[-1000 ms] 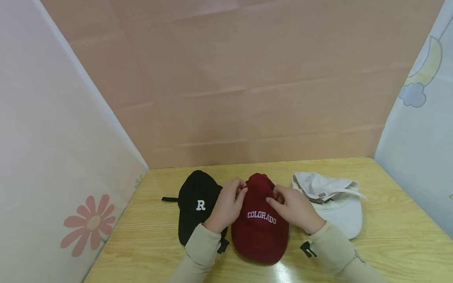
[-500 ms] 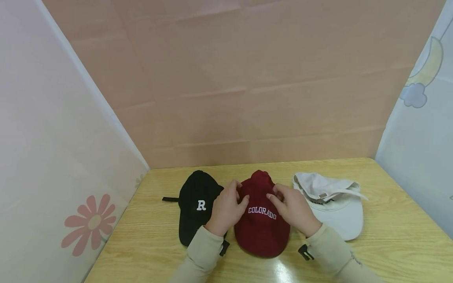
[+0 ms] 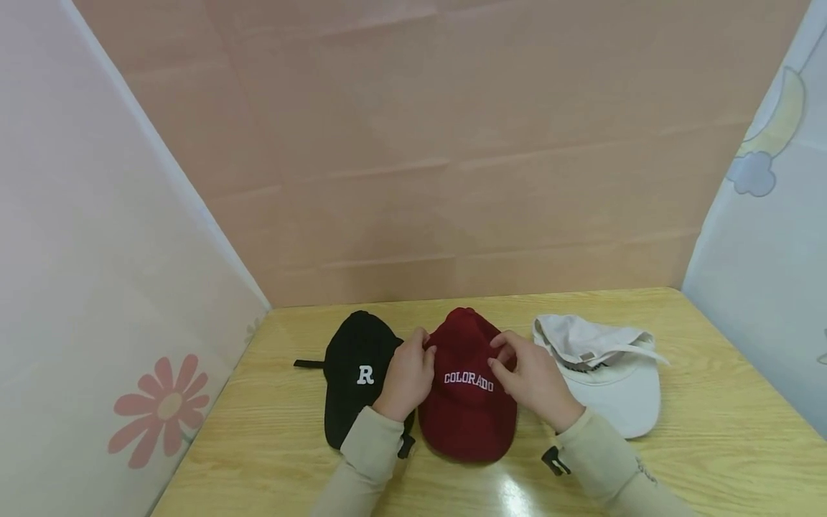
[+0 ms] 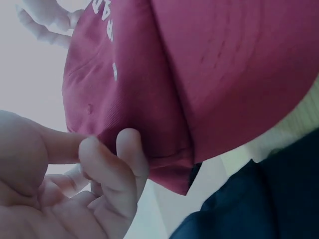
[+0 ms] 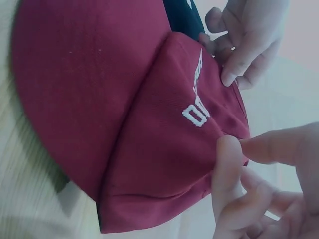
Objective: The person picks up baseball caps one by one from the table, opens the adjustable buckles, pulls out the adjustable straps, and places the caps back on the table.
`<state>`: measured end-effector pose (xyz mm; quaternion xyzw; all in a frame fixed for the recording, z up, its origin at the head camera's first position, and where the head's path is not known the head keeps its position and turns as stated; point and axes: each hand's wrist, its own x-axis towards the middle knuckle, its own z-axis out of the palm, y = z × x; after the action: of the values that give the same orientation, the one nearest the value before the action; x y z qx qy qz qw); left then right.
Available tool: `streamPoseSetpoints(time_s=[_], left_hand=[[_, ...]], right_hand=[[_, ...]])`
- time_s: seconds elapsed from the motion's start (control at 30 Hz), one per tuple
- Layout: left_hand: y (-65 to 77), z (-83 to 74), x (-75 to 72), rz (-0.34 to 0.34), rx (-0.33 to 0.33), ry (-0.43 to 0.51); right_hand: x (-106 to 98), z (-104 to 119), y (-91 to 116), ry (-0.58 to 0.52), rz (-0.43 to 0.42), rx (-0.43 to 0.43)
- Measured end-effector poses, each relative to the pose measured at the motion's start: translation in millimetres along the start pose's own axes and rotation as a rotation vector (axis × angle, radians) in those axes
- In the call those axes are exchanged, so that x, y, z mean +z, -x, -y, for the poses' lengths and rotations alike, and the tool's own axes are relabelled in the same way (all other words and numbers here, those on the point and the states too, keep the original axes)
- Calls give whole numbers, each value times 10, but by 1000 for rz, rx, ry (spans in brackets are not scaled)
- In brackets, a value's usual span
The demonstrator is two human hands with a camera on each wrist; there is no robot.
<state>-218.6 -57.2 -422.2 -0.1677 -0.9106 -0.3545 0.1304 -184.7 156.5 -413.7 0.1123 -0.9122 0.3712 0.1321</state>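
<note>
A dark red baseball cap (image 3: 466, 427) with white COLORADO lettering lies between my hands in the head view, brim toward me. My left hand (image 3: 408, 377) pinches the left side of its crown with thumb and fingers. On the opposite side, my right hand (image 3: 535, 377) has thumb and index fingertips drawn together on the crown fabric. Both wrist views show the fingertips at the crown edge of the red cap (image 4: 134, 94), (image 5: 149, 129), with the brim beyond. Left of it lies a black cap (image 3: 349, 391) bearing a white R, partly behind my left hand.
A white cap (image 3: 617, 395) lies at the right, its underside and back strap facing up. The wooden table (image 3: 258, 431) ends at a brownish backdrop (image 3: 452, 143), with pale printed panels on both sides. Each sleeve has a black buckle at its cuff.
The red cap has slid a little away from me, then slightly left, its crown now smoother. Both hands have shifted with it. The black and white caps have stayed put.
</note>
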Motion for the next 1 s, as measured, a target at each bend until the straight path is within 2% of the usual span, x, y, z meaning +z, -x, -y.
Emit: streamPoseSetpoints(time_s=[0.2,0.4,0.47,0.67,0.87,1.0], left_hand=[[-44,94,34,-25,-35,17],[-72,173,49,7,-99,129],[-86,195,59,-2,-116,106],[-100,238,102,-57,-153,-44],[-85,234,111,-24,-167,-66],[-71,234,119,-6,-174,-66]], right_hand=[[-11,-16,29,1,37,3],[-18,-35,28,10,33,-4],[-20,-38,26,20,29,-6],[-19,-52,27,50,25,-6],[-18,-63,35,64,53,-2],[-24,-56,56,69,140,3]])
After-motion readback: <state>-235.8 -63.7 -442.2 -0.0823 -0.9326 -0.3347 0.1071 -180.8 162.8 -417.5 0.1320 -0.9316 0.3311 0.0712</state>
